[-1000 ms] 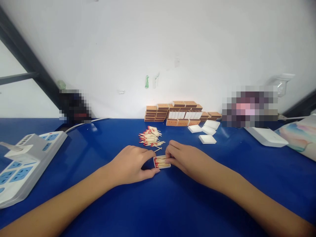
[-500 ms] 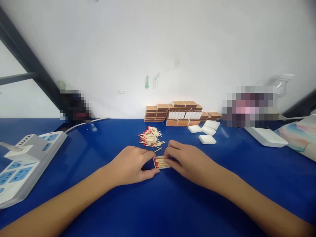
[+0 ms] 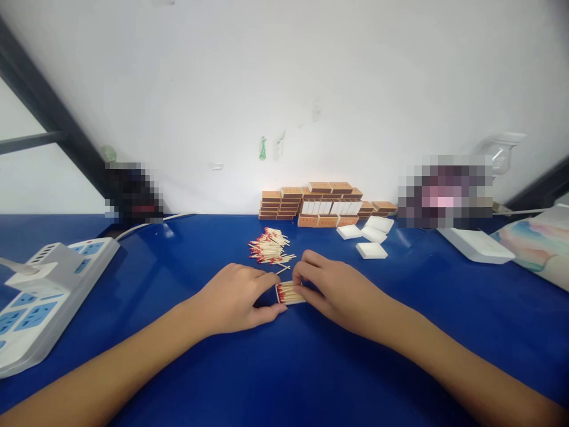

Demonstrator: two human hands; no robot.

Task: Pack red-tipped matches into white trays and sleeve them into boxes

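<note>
A small white matchbox tray (image 3: pixel 291 303) lies on the blue table, filled with red-tipped matches (image 3: pixel 288 292) whose heads point left. Around its left end, my left hand (image 3: pixel 237 299) grips it between thumb and fingers. My right hand (image 3: pixel 326 287) is over the right end, its thumb and fingertips closed on the matches there; the tips partly hide them. Just beyond the tray is a loose pile of matches (image 3: pixel 269 244), with a few stray ones at its near side.
Stacked matchboxes (image 3: pixel 326 220) stand against the wall. White empty trays (image 3: pixel 372 251) lie in front of them, to the right. A power strip (image 3: pixel 48 314) with a plugged-in adapter is at left. At right are a white box (image 3: pixel 478 246) and a colourful packet (image 3: pixel 533 243).
Hardly anything differs. The whole view has shifted slightly, and my right fingers have moved a touch on the matches. My left hand keeps its hold on the tray.
</note>
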